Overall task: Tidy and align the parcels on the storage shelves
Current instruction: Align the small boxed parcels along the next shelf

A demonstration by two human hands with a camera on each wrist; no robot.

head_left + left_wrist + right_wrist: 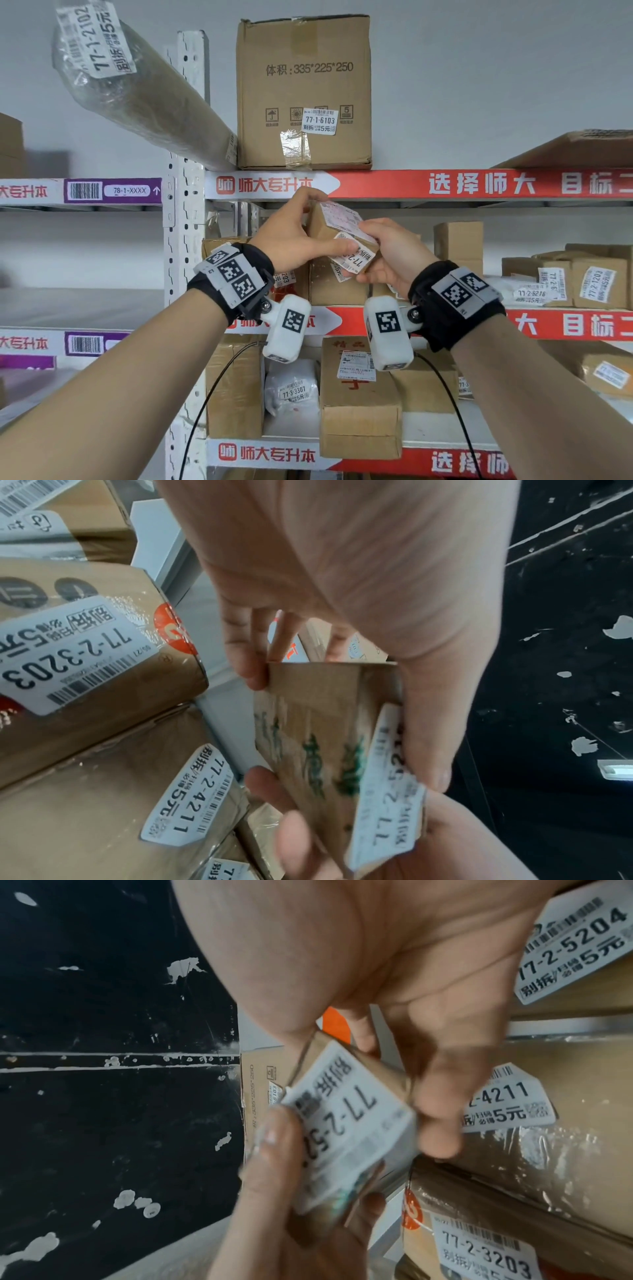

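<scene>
Head view | both hands' fingers grip small parcel (pixel 329 228) (labelled) | shelf (pixel 445 185) holds boxes

Wall, shelf-edge strips and floor

A pale grey wall (pixel 479 68) fills the head view from 12 to 2 o'clock. A red printed strip (pixel 479 183) with white characters runs toward 3 o'clock, and a purple barcode label (pixel 113 190) sits at 9 o'clock. In the right wrist view a dark floor (pixel 103 1123), flecked white, lies at 9 o'clock.
</scene>
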